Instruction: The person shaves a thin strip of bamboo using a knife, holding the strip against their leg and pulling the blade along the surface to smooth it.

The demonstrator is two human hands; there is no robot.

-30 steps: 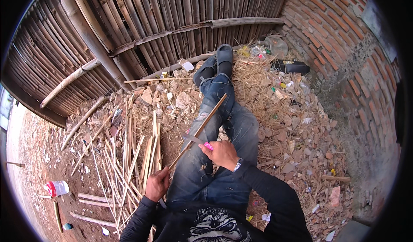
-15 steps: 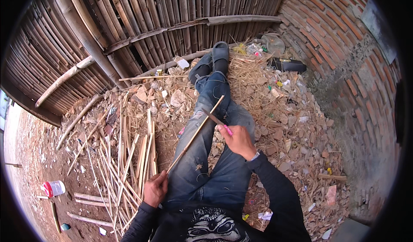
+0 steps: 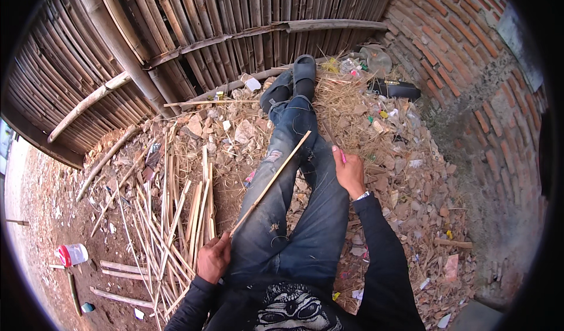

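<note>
Lower end of a thin strip [image 3: 270, 184] was gripped in the L hand [image 3: 214, 257], fingers closed round it; strip was held diag. over the L leg of the jeans [image 3: 320, 219], far end over the shins, but contact w/ the cloth couldn't be told. Knife [image 3: 332, 135] was held in the R hand [image 3: 350, 172], fingers wrapped round its pink handle, above the R leg's outer edge. Vs. 0.5 s prior, when strip was crossed by blade, knife had been shifted R, clear of strip. L-hand posn. was approx. unchanged. Spare strips [image 3: 170, 225] were piled on the ground [image 3: 226, 193] beyond the L leg's outer edge.
</note>
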